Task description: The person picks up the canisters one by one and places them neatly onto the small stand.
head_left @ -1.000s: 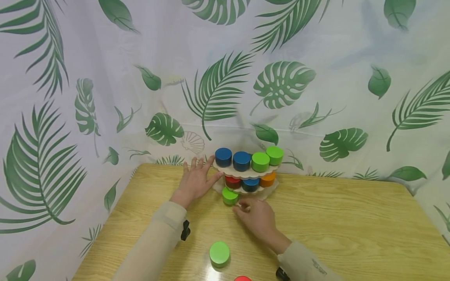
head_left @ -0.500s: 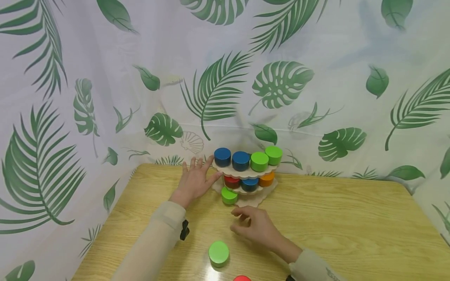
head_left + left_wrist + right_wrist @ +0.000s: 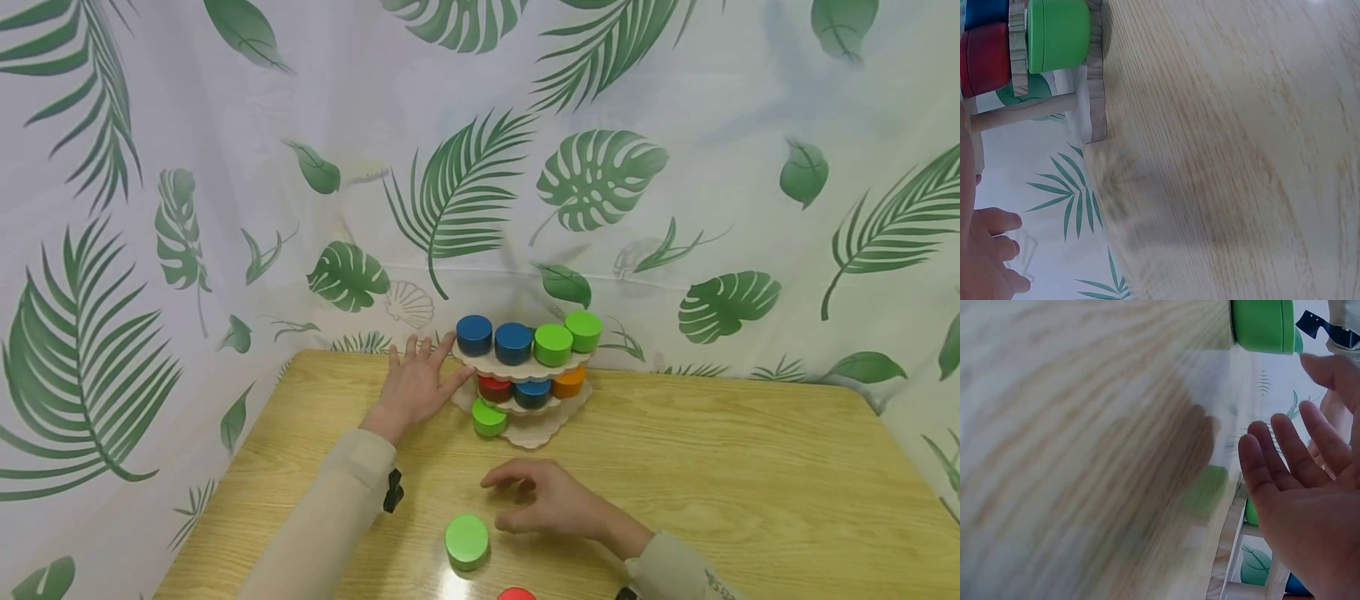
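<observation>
A tiered wooden stand (image 3: pixel 534 432) with scalloped shelves stands at the back of the table. Blue (image 3: pixel 513 344) and green cylinders (image 3: pixel 553 345) sit on its top tier; red, blue and orange ones fill the middle. On the bottom tier, at the left, is one green cylinder (image 3: pixel 489 417). My left hand (image 3: pixel 414 387) rests at the stand's left side, fingers spread, thumb and forefinger at the shelf edges. My right hand (image 3: pixel 551 502) hovers over the table with loosely bent fingers and holds nothing. Just left of it lies a loose green cylinder (image 3: pixel 467 542).
A red cylinder (image 3: pixel 517 594) is partly cut off at the bottom edge of the head view. Behind the wooden table (image 3: pixel 750 483) hangs a white leaf-patterned cloth (image 3: pixel 480 208), close behind the stand.
My right hand has drawn back from the stand's bottom tier toward the loose green cylinder, its fingers spreading apart. The left hand has stayed in place.
</observation>
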Available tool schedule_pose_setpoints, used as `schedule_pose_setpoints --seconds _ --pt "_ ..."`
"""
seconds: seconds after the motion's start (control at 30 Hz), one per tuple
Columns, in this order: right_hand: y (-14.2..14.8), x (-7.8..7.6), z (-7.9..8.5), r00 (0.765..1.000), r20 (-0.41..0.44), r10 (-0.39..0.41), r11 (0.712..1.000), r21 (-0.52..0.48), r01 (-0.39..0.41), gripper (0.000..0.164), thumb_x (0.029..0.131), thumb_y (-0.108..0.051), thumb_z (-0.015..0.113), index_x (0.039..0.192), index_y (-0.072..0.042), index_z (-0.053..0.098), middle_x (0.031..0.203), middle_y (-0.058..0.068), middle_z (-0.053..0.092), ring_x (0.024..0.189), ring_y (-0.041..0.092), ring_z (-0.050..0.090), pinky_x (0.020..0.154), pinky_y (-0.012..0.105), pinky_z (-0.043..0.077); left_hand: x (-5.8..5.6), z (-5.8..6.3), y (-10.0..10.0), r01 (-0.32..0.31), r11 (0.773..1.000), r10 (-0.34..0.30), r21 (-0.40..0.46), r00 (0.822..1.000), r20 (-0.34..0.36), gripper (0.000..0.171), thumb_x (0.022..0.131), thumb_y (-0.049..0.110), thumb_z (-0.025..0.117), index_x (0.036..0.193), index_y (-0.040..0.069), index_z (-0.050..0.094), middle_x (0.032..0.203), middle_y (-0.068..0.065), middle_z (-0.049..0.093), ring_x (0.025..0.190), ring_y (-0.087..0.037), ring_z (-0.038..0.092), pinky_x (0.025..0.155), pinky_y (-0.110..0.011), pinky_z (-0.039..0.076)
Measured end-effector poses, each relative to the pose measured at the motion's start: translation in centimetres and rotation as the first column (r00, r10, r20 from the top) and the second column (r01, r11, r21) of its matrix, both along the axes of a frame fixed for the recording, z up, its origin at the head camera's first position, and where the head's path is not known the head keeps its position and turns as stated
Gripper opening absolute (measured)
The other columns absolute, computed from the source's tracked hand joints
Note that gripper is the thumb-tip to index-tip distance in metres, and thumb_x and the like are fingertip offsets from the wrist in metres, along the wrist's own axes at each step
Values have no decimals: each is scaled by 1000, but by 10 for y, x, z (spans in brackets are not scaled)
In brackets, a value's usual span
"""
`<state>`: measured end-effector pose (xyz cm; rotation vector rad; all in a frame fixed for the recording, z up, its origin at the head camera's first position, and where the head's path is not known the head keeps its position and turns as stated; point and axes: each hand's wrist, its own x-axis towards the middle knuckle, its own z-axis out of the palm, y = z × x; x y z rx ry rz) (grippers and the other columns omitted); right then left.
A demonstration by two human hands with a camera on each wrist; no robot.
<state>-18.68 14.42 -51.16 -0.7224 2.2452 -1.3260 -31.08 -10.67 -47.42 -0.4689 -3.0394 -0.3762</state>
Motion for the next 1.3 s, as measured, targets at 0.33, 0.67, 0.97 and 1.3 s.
schedule_pose_setpoints --seconds 0.33,0.67,0.97,1.3 --pt "-3 6 1 992 63 108 994 -34 -106 47 90 -25 83 135 -18 71 135 4 71 122 24 64 103 31 51 0 0 -1 -2 1000 2 1 1000 11 82 105 73 34 170 25 22 169 -24 34 160 -48 22 126 -73 13" --pt "-7 9 1 984 38 175 984 -37 -174 50 90 -24 83 137 -19 69 138 0 70 129 20 63 111 28 47 1 1 -1 -6 1000 6 -2 1000 1 82 105 73 35 170 25 22 169 -24 35 160 -49 22 126 -73 13" --pt "-12 12 1 979 26 202 979 -6 -202 57 88 -27 85 142 -22 67 142 -7 68 132 9 59 116 27 43 1 0 0 -4 1000 4 14 1000 3 81 105 72 36 170 25 23 169 -24 35 160 -49 22 126 -73 12" --pt "-16 12 -5 974 -38 222 975 4 -222 62 88 -28 87 144 -16 65 143 -3 67 129 5 59 114 25 44 2 0 -1 -2 1000 2 21 1000 -1 82 105 72 36 170 25 24 169 -24 35 160 -49 22 126 -73 12"
